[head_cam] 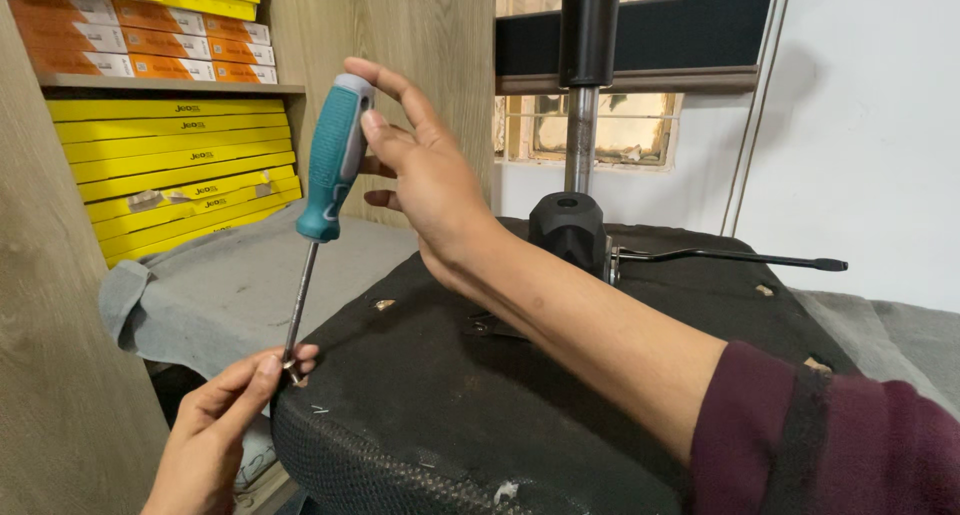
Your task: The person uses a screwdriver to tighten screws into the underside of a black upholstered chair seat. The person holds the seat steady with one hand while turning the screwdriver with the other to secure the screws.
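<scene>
On the upturned underside of an office chair seat (480,405), laid across a grey-clothed bench (230,285): black fabric base, gas-lift column (582,125) standing up from the central mechanism (570,230), adjustment lever (730,258) sticking out to the right.

Right hand (425,170) wraps loosely round the teal-and-grey handle of a screwdriver (325,185), fingers curled, index finger riding the cap. Shaft runs steeply down to the near left edge of the seat.

Left hand (225,415) pinches at the tip, thumb and forefinger closed narrow around the blade end, steadying it. Something small and metallic sits there, likely a screw or staple; too small to tell.

Progress, judging by the surface: a few fasteners or brackets show on the fabric, plus loose staples and torn white flecks. Mechanism is attached. Work at this edge point looks barely begun; tip is just being seated.

Behind: shelving (165,80) stacked with yellow and orange boxes.
</scene>
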